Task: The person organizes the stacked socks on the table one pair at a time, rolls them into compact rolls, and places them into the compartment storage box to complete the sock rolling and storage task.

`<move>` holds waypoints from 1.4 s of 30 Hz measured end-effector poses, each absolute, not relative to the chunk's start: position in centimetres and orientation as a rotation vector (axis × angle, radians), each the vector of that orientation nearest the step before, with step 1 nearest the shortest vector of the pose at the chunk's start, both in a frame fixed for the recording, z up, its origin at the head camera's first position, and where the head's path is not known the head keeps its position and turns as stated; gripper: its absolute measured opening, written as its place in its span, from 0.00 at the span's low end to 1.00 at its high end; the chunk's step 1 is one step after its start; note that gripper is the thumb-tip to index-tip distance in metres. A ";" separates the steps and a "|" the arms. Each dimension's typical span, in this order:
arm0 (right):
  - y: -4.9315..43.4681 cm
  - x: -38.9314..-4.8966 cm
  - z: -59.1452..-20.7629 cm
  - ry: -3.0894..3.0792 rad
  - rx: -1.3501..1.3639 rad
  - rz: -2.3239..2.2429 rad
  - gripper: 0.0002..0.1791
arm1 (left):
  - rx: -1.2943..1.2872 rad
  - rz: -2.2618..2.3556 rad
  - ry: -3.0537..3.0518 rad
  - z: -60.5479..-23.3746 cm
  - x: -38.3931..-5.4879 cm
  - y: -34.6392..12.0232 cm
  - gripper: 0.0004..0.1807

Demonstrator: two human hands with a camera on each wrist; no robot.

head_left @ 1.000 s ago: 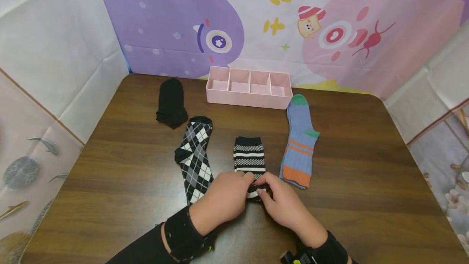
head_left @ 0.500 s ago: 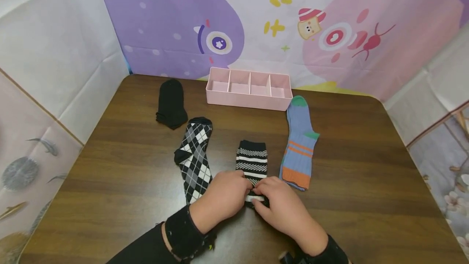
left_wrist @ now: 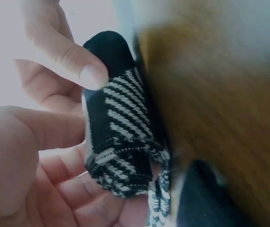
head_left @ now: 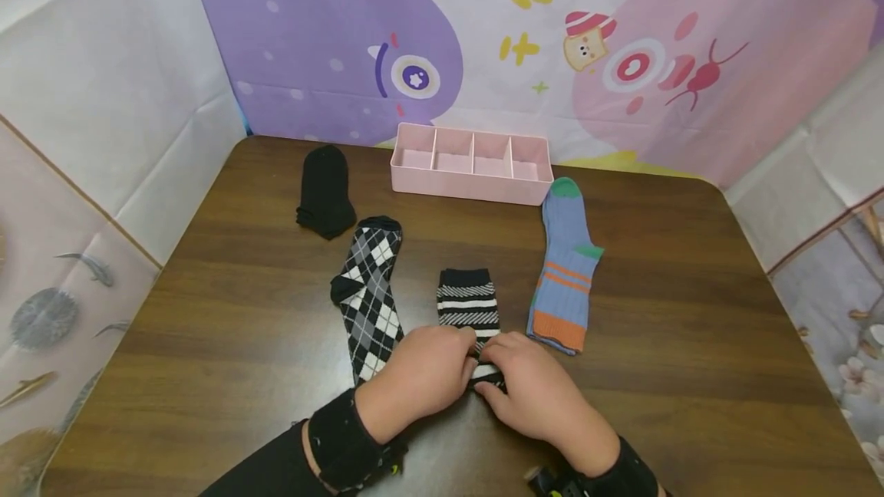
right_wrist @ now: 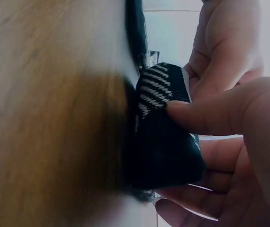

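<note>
A black-and-white striped sock (head_left: 468, 297) lies near the middle of the table, its near end bunched into a thick fold. My left hand (head_left: 424, 374) holds that end from the left, and my right hand (head_left: 532, 386) from the right. In the left wrist view the folded sock (left_wrist: 125, 109) sits between thumbs and fingers. The right wrist view shows my right thumb (right_wrist: 206, 111) pressed on the sock's dark end, with fingers behind it. Left of my hands is an argyle sock (head_left: 373, 294), partly hidden by my left hand. A blue sock (head_left: 565, 274) with orange bands lies to the right.
At the back stands a pink box (head_left: 476, 189) with several compartments, close to the printed backdrop (head_left: 497, 98). The blue sock's toe reaches its right corner. A folded black sock (head_left: 324, 192) lies at the back left of the wooden table (head_left: 677, 313).
The striped sock's far end has drawn slightly nearer to me, after a small shift right and back left. Both hands keep their hold at its near end. The other socks stay put.
</note>
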State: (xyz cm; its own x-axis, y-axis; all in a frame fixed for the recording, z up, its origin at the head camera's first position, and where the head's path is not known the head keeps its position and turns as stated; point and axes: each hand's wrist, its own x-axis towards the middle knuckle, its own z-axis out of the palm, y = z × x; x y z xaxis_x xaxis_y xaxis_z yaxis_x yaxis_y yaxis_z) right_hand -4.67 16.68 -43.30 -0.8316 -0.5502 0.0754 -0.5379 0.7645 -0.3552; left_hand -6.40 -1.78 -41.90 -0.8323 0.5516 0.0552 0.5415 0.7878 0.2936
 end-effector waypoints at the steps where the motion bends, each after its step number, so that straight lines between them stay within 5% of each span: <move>1: 16.7 -4.6 -43.3 2.921 -0.907 -0.573 0.11 | 0.891 0.465 2.929 -41.8 -6.4 -1.8 0.08; 18: 16.5 -4.6 -43.7 2.905 -0.805 -0.639 0.06 | 0.933 0.306 2.958 -41.0 -5.8 -1.8 0.08; 31: 16.6 -4.6 -44.3 2.907 -0.747 -0.740 0.25 | 0.842 0.359 2.893 -41.4 -6.7 -1.9 0.07; 42: 16.5 -4.7 -44.0 2.969 -0.777 -0.658 0.19 | 0.862 0.384 2.899 -41.7 -6.8 -1.9 0.08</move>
